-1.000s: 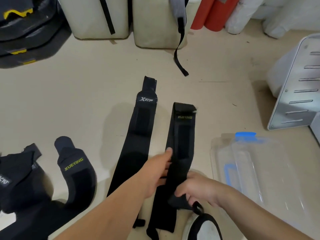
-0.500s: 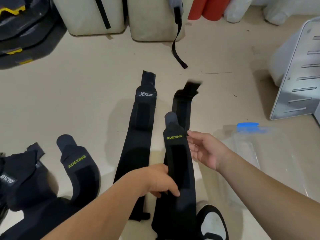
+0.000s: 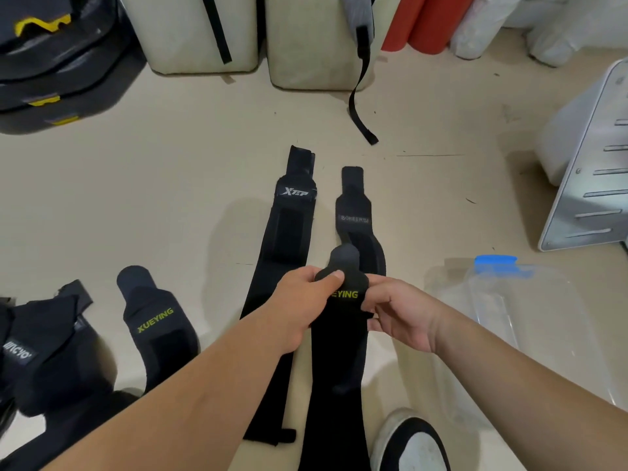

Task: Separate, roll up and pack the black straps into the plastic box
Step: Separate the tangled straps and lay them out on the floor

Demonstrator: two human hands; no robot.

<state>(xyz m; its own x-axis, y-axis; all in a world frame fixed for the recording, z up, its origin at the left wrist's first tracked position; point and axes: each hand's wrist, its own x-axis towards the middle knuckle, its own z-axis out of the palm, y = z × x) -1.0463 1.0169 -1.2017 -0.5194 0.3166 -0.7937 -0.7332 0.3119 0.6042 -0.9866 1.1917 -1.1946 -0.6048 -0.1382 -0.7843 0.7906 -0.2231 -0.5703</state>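
The beige floor [image 3: 170,205] carries the XTEP strap [image 3: 289,253] and BOKEERSI strap [image 3: 355,212] side by side, a strap pile [image 3: 51,362] left, the box [image 3: 516,300] right.

Your one head-worn wide-angle camera looks forward and steeply down at the beige floor [image 3: 136,205]. It sits close above your left hand [image 3: 299,304] and right hand [image 3: 401,314], both gripping a black fabric strap [image 3: 339,351] low at centre; cream padded bags [image 3: 306,39] edge the far top.

Black discs [image 3: 68,66] upper left, cream pads [image 3: 176,35] top centre, red rolls [image 3: 430,25] (two) upper right, shoe [image 3: 418,450] at bottom.
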